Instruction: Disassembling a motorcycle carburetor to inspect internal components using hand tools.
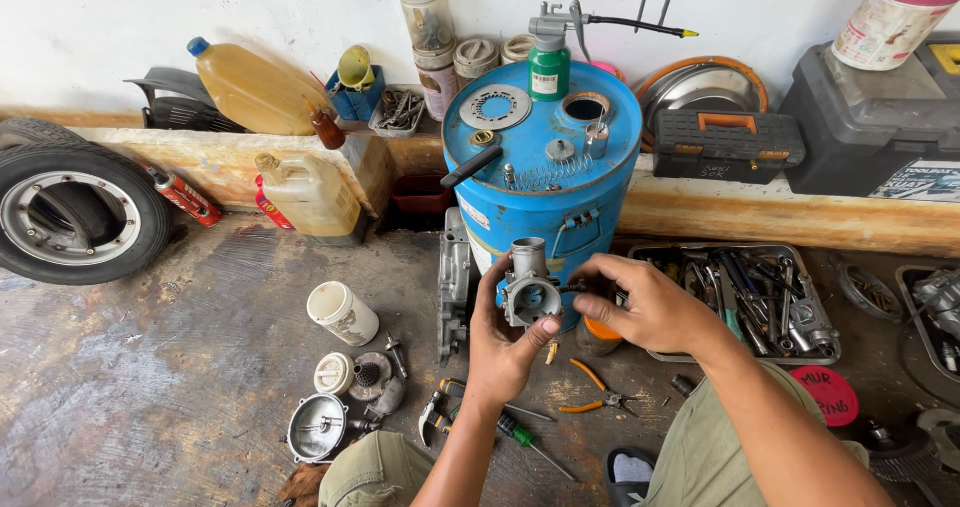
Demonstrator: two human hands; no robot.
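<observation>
Carburettor body (530, 289): grey metal, gripped upright in left hand (500, 352), bore turned toward the viewer for inspection. Right hand (650, 307): fingertips pinching its right side. Blue drum (540, 167) just behind the hands; orange-handled pliers (595, 392) on the floor below them; tool tray (740, 302) beside the right hand

We see a grey metal carburetor (530, 292) before a bright blue drum (540, 167) (its top carries a green oil can (549, 72)). Orange-handled pliers (590, 392) lie on the mottled grey-brown floor (150, 367), near a white cup (342, 313).
</observation>
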